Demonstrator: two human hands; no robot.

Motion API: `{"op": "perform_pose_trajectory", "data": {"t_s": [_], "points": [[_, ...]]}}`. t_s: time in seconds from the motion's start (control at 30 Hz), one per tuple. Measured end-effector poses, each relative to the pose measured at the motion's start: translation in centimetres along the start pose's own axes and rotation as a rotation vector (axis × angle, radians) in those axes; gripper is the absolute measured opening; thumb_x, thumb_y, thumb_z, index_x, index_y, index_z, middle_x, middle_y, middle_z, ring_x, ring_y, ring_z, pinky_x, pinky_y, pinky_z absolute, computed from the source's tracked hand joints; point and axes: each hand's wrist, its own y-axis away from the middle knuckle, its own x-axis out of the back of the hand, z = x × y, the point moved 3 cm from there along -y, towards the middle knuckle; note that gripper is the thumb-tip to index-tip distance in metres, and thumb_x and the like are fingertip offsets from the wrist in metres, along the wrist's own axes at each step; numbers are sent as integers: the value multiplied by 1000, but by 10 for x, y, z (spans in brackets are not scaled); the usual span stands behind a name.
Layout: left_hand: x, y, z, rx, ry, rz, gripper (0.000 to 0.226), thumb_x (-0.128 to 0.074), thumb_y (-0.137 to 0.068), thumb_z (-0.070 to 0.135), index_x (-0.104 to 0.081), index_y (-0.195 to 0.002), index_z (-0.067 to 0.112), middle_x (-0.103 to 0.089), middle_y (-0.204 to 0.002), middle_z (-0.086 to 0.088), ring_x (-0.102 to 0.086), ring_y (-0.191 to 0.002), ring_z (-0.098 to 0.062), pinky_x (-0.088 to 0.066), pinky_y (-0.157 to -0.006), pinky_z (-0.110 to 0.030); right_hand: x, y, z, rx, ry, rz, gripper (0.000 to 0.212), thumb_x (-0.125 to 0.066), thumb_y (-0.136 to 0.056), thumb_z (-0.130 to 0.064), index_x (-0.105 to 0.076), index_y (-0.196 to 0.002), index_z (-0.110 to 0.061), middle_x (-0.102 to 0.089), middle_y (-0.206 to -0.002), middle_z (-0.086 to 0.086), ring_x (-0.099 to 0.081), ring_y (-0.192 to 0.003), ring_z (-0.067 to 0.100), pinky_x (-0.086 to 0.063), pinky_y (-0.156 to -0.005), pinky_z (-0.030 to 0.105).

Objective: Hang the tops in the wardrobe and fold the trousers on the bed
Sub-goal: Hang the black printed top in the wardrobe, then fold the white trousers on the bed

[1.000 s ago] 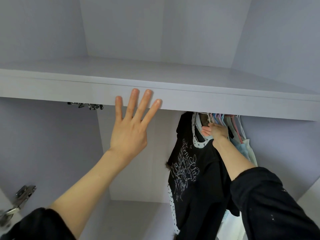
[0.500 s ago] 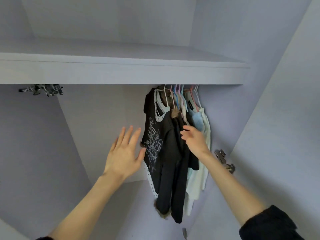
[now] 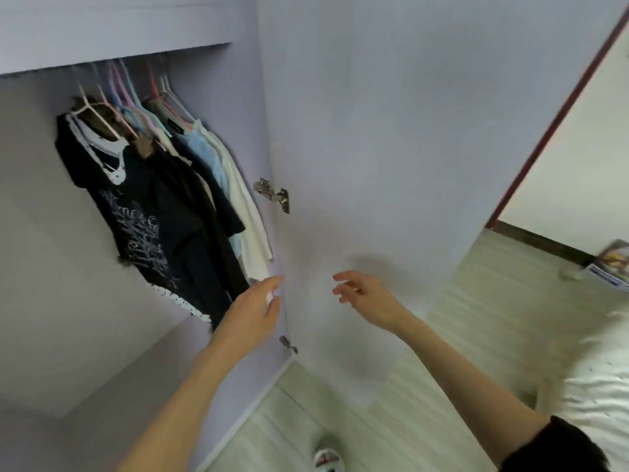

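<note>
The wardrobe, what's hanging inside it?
Inside the wardrobe, tops hang on coloured hangers: a black printed top in front, then dark, light blue and white ones. The rail is hidden, and the front tops cover most of those behind.

You see the wardrobe door [image 3: 391, 131] as a smooth, matt lilac panel with a shiny metal hinge [image 3: 272, 194]. The hangers [image 3: 129, 97] look like plastic, the tops [image 3: 163, 206] are soft cloth, and the floor [image 3: 340, 420] looks like pale wood.
</note>
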Motion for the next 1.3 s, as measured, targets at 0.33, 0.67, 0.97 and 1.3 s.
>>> {"op": "perform_pose_trajectory", "data": {"t_s": [0.33, 0.67, 0.97, 1.3], "points": [[-203, 33, 169, -466, 41, -479, 30, -47, -97, 16, -58, -125, 16, -59, -122, 7, -56, -110, -7, -39, -94, -18, 125, 203, 154, -320, -127, 396, 29, -44, -98, -10, -54, -125, -2, -66, -111, 18, -64, -91, 26, -43, -64, 7], [-428, 33, 377, -782, -6, -797, 29, -50, -94, 9, -62, -120, 12, -67, -113, -6, -63, -106, -20, -47, -93, -34, 285, 361, 315, -556, -287, 826, 28, -46, -98, -13, -56, -124, -8, -68, -106, 10, -63, -87, 15, -46, -71, 15], [-592, 82, 500, -963, -98, -1095, 34, -44, -97, 12, -53, -130, 16, -55, -132, 2, -50, -121, -10, -30, -92, -8, 358, 484, 429, -868, -276, 1073, 26, -45, -97, -13, -60, -119, -11, -68, -105, 4, -62, -100, 22, -44, -84, 26], [-748, 102, 596, -1139, -140, -1277, 37, -46, -97, 17, -47, -134, 15, -53, -131, -2, -47, -122, -15, -32, -95, -16, 422, 555, 548, -1271, -330, 1279, 30, -45, -97, -23, -59, -122, -11, -64, -121, 4, -55, -114, 23, -41, -96, 30]]}}
